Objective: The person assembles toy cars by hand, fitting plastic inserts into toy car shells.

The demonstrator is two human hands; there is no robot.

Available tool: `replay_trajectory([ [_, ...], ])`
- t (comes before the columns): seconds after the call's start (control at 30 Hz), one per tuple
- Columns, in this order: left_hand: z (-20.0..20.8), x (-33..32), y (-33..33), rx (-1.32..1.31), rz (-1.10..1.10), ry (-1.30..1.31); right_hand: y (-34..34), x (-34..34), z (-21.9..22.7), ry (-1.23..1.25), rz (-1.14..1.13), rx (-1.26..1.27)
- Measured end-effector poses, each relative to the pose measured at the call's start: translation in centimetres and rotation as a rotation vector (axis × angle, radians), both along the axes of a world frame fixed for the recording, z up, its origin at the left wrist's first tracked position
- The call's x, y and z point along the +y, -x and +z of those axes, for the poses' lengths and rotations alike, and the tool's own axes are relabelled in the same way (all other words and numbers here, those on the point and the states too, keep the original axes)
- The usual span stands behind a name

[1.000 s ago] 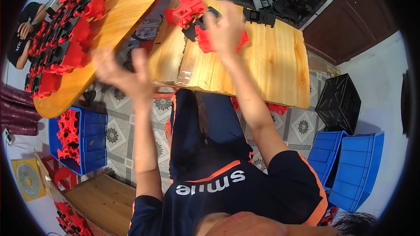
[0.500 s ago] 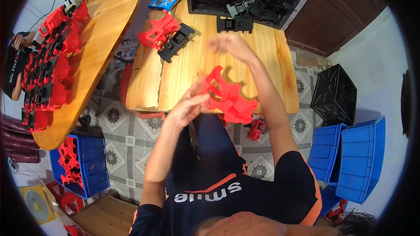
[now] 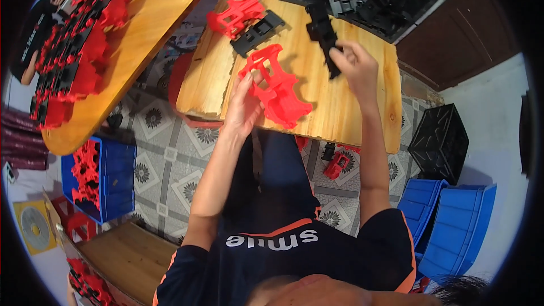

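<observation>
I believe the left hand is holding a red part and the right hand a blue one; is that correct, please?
Not quite: the head view shows the right hand holding a black part, not a blue one. The left hand does hold a red part.

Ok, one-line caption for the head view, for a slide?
Left hand holds a red part, right hand a black part, over a wooden table.

Navy short-sleeved shirt (image 3: 283, 260), white lettering (image 3: 294, 239), orange chest stripe (image 3: 286, 230); dark trousers (image 3: 283, 158).
</observation>
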State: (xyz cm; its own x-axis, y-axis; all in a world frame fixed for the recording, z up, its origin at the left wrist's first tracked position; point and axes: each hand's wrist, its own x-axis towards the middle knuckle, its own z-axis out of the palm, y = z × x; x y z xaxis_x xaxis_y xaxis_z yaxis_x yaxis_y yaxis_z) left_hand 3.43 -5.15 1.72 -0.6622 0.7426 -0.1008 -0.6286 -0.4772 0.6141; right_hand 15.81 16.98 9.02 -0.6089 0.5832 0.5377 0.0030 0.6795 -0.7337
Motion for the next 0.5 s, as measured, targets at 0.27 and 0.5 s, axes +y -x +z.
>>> replay_trajectory([
  [0.27,1.3,-1.2,-0.7,-0.006,-0.010,-0.075,-2.7,-12.1,1.6,0.009,0.104,-0.201],
  [0.5,1.4,-1.7,-0.9,0.045,-0.071,-0.198,-2.4,-13.9,1.1,-0.078,0.083,-0.192],
])
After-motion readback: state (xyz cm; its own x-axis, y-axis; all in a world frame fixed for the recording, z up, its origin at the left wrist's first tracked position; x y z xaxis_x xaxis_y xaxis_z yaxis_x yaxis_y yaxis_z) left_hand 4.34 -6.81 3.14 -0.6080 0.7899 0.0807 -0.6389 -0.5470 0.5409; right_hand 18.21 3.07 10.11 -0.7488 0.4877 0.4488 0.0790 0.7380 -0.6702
